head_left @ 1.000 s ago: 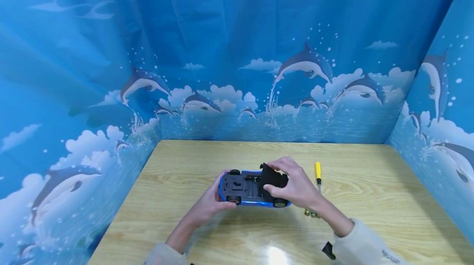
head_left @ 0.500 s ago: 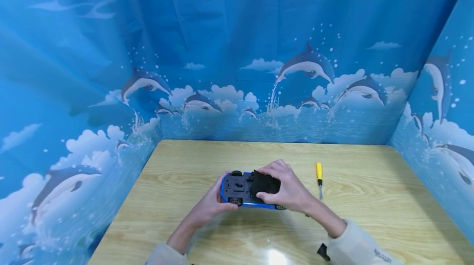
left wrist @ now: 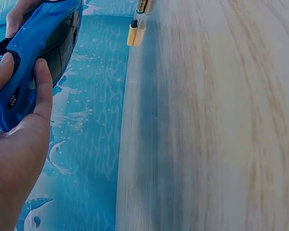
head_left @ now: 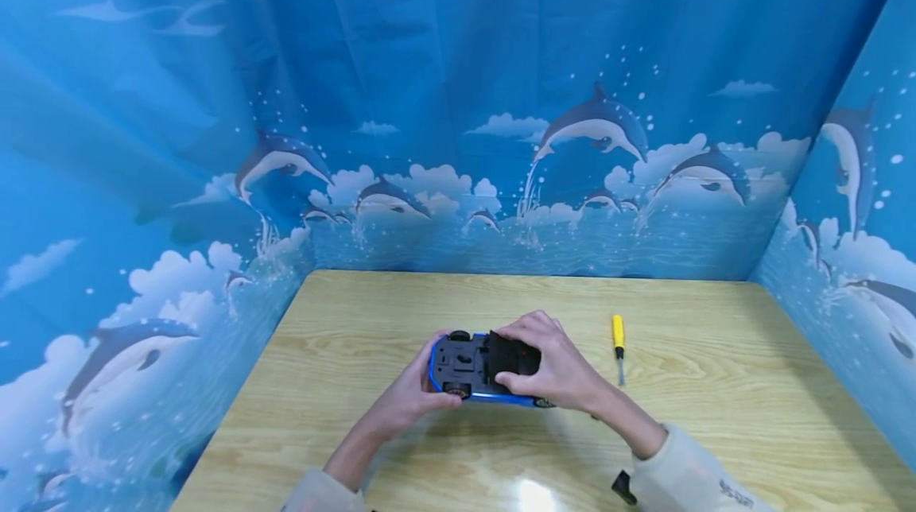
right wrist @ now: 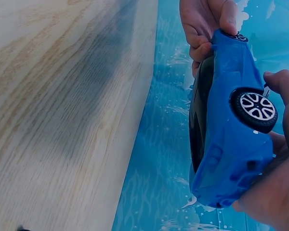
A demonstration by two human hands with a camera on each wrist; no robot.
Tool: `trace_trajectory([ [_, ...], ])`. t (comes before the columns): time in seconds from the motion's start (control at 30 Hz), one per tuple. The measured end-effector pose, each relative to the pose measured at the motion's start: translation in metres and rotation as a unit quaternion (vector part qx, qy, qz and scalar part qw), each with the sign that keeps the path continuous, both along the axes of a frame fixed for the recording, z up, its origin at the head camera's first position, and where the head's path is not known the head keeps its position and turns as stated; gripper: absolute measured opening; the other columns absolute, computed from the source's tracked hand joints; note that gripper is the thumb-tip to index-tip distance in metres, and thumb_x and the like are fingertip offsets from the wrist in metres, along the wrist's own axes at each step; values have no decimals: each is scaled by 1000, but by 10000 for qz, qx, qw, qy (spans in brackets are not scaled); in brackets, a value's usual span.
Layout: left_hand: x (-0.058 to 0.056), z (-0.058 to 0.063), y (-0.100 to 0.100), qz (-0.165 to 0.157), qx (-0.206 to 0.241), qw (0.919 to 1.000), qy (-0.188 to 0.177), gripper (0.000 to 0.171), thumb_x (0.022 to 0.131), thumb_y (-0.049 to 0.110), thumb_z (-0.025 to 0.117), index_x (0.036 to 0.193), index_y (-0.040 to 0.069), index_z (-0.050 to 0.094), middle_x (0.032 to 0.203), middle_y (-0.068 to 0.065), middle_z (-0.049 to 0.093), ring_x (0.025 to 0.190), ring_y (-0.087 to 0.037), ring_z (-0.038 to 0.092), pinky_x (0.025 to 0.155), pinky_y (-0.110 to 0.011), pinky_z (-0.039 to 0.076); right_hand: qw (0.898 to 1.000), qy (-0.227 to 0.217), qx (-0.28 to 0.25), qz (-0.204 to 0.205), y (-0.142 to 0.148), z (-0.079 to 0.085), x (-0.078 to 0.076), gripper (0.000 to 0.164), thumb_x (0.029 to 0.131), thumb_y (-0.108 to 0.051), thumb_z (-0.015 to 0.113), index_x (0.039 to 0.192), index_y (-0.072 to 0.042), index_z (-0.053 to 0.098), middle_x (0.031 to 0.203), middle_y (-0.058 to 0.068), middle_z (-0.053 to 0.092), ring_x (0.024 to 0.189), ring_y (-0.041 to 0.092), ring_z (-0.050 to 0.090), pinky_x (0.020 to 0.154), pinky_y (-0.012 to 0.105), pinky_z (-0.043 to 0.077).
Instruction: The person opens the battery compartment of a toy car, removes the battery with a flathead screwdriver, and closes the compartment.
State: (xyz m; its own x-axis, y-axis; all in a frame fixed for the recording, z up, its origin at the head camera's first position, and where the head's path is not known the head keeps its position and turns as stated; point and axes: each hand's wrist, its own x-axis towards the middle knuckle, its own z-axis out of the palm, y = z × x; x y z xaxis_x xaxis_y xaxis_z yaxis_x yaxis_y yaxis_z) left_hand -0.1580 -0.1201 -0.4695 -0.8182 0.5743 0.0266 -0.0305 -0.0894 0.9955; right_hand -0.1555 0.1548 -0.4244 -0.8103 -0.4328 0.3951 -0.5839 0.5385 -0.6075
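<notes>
A blue toy car (head_left: 465, 365) is held upside down above the table, its black underside facing up in the head view. My left hand (head_left: 401, 402) grips its left end, thumb by a wheel. In the left wrist view the blue body (left wrist: 43, 36) lies between thumb and fingers. My right hand (head_left: 561, 366) pinches a black cover (head_left: 517, 357) between thumb and fingers, over the right half of the underside. The right wrist view shows the car's side and a spoked wheel (right wrist: 256, 107); the cover is hidden there.
A yellow-handled screwdriver (head_left: 619, 335) lies on the wooden table (head_left: 716, 385), right of the car. Batteries (left wrist: 142, 6) show near it in the left wrist view; my right forearm mostly hides them in the head view. Dolphin-printed blue curtains (head_left: 429, 98) stand around the table.
My right hand has moved left with the black cover, bringing it from a tilted position down close over the opening in the underside. My left hand keeps its grip, with the car nearly still.
</notes>
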Motion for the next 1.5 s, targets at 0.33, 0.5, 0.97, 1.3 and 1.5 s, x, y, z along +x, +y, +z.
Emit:
trace_trajectory([
  [0.33, 0, -2, 0, -40, 81, 9999, 46, 100, 86, -10, 71, 165, 10, 13, 157, -28, 31, 118, -29, 61, 93, -36, 60, 9999, -143, -60, 28, 1, -2, 1, 53, 83, -35, 84, 131, -17, 70, 122, -7, 64, 113, 16, 52, 88, 46, 51],
  [0.5, 1, -1, 0, 4, 66, 10000, -41, 100, 86, -11, 71, 165, 12, 13, 159, -26, 30, 118, -30, 61, 94, -36, 60, 10000, -52, -29, -24, 0, -5, 1, 54, 82, -35, 85, 130, -15, 70, 123, -6, 65, 114, 18, 52, 90, 47, 51],
  [0.97, 0, -1, 3, -9, -34, 10000, 43, 101, 86, -12, 70, 164, 15, 14, 159, -26, 32, 120, -31, 61, 94, -37, 60, 9982, -7, 581, 156, 4, -3, -3, 51, 84, -38, 84, 128, -16, 71, 123, -6, 60, 113, 17, 50, 92, 49, 51],
  [1.3, 0, -1, 2, -39, -66, 10000, 62, 102, 87, -11, 71, 165, 16, 11, 162, -25, 29, 126, -33, 58, 98, -37, 58, 9940, -64, 1001, 441, 8, 4, -6, 58, 90, -46, 79, 135, -11, 68, 123, -1, 60, 114, 19, 50, 92, 49, 47],
  [1.5, -1, -3, 2, -35, 7, 10000, 81, 100, 87, -10, 71, 165, 18, 14, 161, -25, 29, 124, -34, 59, 98, -39, 58, 9922, 139, 1122, 531, 10, 0, -6, 58, 94, -47, 73, 141, -13, 64, 125, -1, 59, 113, 19, 50, 89, 47, 47],
])
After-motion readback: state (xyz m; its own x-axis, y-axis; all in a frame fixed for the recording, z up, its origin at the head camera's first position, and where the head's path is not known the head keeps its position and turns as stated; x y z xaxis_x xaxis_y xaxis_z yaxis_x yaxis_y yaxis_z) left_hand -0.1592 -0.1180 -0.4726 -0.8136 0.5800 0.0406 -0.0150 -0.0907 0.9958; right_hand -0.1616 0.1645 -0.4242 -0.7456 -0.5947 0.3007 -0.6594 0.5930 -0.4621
